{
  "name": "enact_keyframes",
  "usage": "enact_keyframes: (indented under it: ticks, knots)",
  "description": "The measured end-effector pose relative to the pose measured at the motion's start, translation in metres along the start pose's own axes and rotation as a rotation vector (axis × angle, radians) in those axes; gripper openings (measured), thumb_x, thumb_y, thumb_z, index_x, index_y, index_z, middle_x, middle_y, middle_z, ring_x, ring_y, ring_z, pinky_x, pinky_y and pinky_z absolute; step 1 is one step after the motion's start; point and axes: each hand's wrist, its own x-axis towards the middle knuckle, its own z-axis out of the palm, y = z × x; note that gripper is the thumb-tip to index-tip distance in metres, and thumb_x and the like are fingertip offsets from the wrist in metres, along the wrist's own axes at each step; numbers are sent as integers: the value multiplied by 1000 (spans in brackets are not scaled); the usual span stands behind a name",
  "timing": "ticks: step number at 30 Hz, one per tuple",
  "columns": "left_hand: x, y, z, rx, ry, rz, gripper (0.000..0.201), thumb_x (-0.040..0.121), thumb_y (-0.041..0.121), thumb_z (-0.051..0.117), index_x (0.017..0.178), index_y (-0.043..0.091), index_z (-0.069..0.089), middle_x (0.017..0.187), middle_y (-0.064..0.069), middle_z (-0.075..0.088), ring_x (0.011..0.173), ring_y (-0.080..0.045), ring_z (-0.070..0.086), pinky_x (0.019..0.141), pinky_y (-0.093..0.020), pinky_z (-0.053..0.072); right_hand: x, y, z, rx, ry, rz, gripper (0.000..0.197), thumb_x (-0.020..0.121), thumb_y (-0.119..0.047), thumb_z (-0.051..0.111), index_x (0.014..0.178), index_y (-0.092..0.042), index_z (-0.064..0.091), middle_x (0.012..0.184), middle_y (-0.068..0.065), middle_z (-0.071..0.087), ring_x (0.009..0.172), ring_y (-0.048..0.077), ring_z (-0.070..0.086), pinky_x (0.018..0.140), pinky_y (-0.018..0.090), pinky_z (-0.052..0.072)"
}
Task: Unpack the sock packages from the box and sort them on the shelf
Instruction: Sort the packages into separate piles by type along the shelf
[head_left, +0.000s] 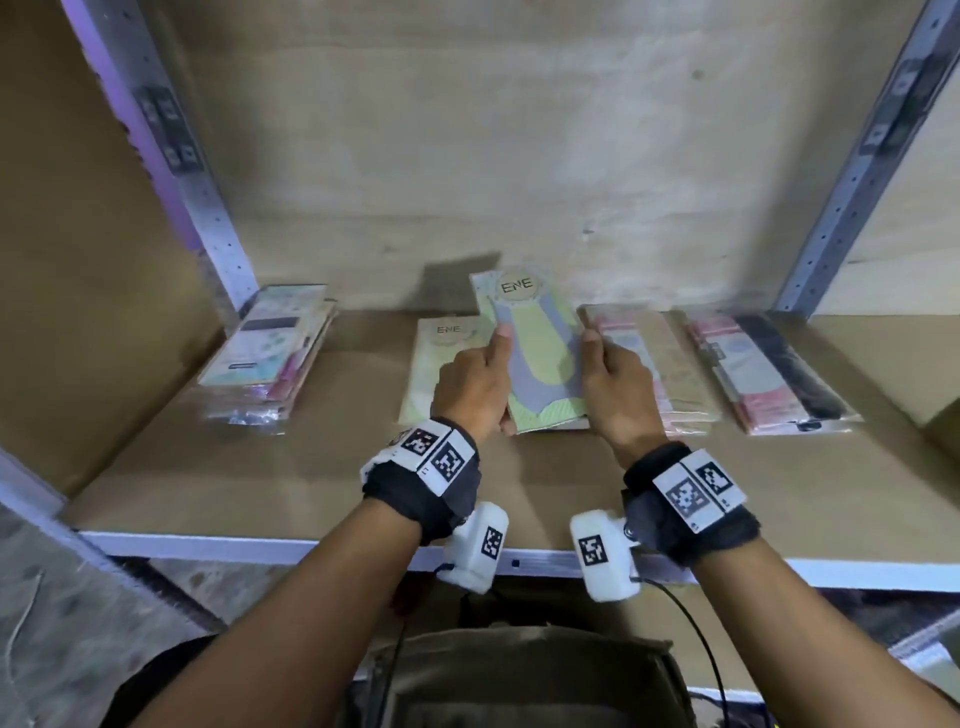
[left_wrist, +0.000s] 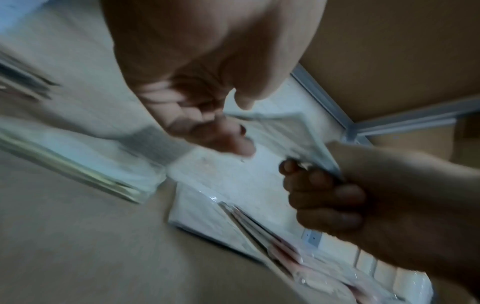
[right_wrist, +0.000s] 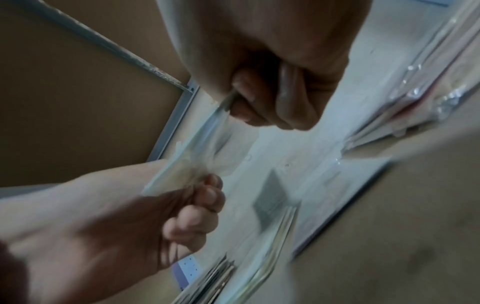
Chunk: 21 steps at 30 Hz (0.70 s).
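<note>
A sock package (head_left: 540, 353) with a yellow-green and grey sock and a round "ENE" label is held tilted above the shelf board (head_left: 260, 483). My left hand (head_left: 480, 384) grips its left edge, thumb on top. At the opposite edge my right hand (head_left: 610, 379) grips it too. The same package (left_wrist: 293, 131) shows blurred in the left wrist view and again as the package (right_wrist: 197, 144) in the right wrist view. Under it lies another ENE package (head_left: 431, 364) flat on the shelf.
A stack of pastel packages (head_left: 270, 358) sits at the shelf's left. Right of centre lie a beige and pink stack (head_left: 654, 364) and a pink and black stack (head_left: 769, 374). Metal uprights (head_left: 208, 197) flank the bay. The shelf's front lip (head_left: 218, 545) is white.
</note>
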Motion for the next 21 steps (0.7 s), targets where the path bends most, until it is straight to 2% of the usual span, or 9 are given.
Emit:
enact_keyframes:
  ticks: [2,5,7,9,12,15,17,19,21]
  knots:
    - [0,5,12,97,83,-9,72,98,67,21,102,11,67,104,-20,70,98,-38,66,92,-43,52,1,-1,-6,44,-25,57,57,103,-49,31,88,-4,61,80,7,59,83,32,60,79,53,55]
    - [3,13,20,127,142,-63,72,100,63,20,124,10,62,130,-20,60,121,-39,51,99,-42,39,4,1,-15,45,28,-23,50,103,-51,31,74,-18,55,79,3,57,77,24,52,70,35,43]
    - [3,16,23,105,153,-94,70,101,62,21,130,11,59,134,-21,57,123,-39,50,100,-43,38,4,3,-19,-44,89,-123,51,105,-47,32,60,-26,44,64,-4,52,64,18,47,59,27,30]
    - [2,17,27,117,179,-65,68,102,60,20,131,13,58,133,-20,58,123,-39,49,100,-43,38,4,5,-19,-76,112,-156,55,105,-46,33,53,-30,35,52,-8,43,55,8,41,52,19,29]
    - [3,20,31,78,241,25,67,103,58,19,125,13,63,123,-20,63,119,-40,50,97,-42,38,7,7,-22,-30,113,-107,60,104,-48,35,47,-31,43,43,-10,42,50,7,37,51,24,25]
    - [6,23,37,-101,251,90,69,103,55,29,90,-4,62,96,-28,64,98,-47,53,84,-45,44,10,10,-22,253,75,53,55,102,-52,36,76,-17,67,60,-13,55,58,16,46,57,30,34]
    - [5,24,40,-305,227,91,64,100,56,39,63,4,50,67,-16,53,71,-38,42,67,-39,38,8,12,-20,502,-2,227,60,101,-54,38,103,-2,67,80,11,60,64,21,51,53,30,41]
    - [5,24,40,-443,164,71,66,93,60,41,66,0,48,69,-11,52,70,-24,41,67,-36,36,6,12,-18,631,-46,296,56,100,-56,40,108,-8,68,81,12,57,58,20,49,44,23,39]
    - [5,23,38,-436,147,62,70,95,60,41,73,-5,55,76,-18,60,73,-24,45,69,-41,43,8,12,-18,573,-48,263,59,101,-56,39,112,-5,66,84,12,59,62,24,52,48,27,43]
